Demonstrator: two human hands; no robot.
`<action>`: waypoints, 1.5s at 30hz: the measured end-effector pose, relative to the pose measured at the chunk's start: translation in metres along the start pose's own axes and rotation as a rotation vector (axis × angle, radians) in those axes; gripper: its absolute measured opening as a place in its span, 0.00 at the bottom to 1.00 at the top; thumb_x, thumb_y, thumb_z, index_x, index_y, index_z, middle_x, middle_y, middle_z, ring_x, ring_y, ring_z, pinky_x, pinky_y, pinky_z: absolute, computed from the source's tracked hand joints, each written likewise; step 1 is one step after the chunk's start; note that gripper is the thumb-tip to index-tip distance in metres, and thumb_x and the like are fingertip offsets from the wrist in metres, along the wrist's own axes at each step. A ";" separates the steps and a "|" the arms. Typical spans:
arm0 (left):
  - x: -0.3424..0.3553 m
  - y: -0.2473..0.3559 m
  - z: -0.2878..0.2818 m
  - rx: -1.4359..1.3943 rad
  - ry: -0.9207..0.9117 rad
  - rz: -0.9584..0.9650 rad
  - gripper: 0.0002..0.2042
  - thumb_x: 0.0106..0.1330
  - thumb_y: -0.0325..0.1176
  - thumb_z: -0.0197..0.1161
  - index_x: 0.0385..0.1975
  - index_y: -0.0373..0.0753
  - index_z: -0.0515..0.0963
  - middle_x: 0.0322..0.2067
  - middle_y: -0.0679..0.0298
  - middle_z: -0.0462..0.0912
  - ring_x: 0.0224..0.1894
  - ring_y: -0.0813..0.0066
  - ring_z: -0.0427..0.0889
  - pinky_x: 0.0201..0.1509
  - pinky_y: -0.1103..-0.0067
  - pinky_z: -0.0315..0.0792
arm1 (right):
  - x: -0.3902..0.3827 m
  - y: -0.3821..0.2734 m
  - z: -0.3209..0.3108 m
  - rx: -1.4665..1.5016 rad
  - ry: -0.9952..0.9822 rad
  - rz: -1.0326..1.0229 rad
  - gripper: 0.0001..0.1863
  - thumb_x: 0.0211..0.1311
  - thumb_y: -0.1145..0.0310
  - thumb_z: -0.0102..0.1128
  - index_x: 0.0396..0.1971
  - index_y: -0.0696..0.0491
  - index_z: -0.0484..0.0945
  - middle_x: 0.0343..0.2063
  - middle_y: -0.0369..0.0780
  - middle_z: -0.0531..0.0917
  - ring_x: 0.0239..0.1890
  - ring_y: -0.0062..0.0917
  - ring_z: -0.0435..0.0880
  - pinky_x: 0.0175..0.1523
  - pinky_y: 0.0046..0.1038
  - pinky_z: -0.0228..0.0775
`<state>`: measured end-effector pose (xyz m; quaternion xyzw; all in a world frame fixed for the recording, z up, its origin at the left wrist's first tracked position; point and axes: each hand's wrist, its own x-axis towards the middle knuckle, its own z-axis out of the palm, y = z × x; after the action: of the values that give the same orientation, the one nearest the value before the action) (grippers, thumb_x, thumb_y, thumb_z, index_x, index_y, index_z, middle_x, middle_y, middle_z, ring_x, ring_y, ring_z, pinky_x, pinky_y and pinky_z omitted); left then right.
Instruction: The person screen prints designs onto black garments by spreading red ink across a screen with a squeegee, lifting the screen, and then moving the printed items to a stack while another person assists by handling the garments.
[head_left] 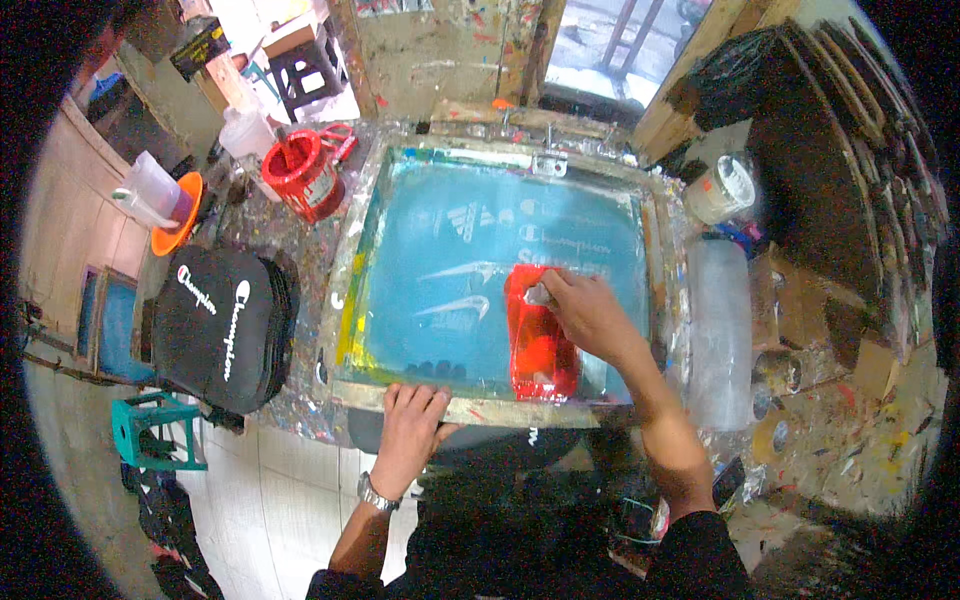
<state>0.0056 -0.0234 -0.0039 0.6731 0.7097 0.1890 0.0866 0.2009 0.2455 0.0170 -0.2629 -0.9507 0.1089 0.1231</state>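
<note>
A screen printing frame (487,410) with wooden sides and blue mesh (410,230) lies on the bench in front of me; pale logo shapes show in the mesh. My left hand (412,425) grips its near edge, fingers over the top and thumb lower down. On the mesh, right of the middle, my right hand (585,312) pinches a small ink-smeared squeegee (538,293), partly hidden by the fingers. Wet red ink (540,355) spreads from there toward the near edge. Beneath the frame, part of a black panel (500,446) sticks out.
Left of the frame lie a stack of black printed panels (225,330) and a red ink pot (305,180). A jug (155,195) stands on an orange dish (185,225). On the right are a white tub (722,188) and a clear roll (720,330). A green stool (158,430) stands below left.
</note>
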 end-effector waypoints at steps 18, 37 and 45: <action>0.025 0.011 -0.051 0.190 0.070 0.166 0.25 0.52 0.55 0.73 0.41 0.41 0.83 0.33 0.62 0.82 0.41 0.62 0.80 0.58 0.57 0.61 | -0.099 -0.115 -0.027 -0.207 0.133 0.134 0.25 0.63 0.59 0.64 0.55 0.56 0.73 0.41 0.42 0.78 0.49 0.34 0.78 0.60 0.48 0.64; 0.039 0.241 0.188 -0.116 -0.073 0.218 0.42 0.69 0.58 0.59 0.75 0.39 0.56 0.75 0.36 0.45 0.78 0.36 0.42 0.77 0.46 0.45 | 0.099 -0.118 -0.313 -0.168 0.334 0.338 0.33 0.71 0.45 0.45 0.38 0.65 0.84 0.37 0.59 0.86 0.43 0.49 0.87 0.50 0.47 0.76; 0.004 0.090 0.049 -0.089 0.229 -0.263 0.38 0.63 0.40 0.69 0.70 0.29 0.61 0.72 0.39 0.57 0.76 0.42 0.53 0.76 0.49 0.47 | 0.117 -0.057 -0.331 -0.166 0.471 0.192 0.31 0.67 0.50 0.52 0.39 0.71 0.82 0.38 0.62 0.85 0.45 0.49 0.86 0.55 0.41 0.75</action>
<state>0.1066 -0.0103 -0.0139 0.5442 0.7877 0.2825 0.0590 0.1731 0.3068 0.3665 -0.3794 -0.8721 -0.0225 0.3081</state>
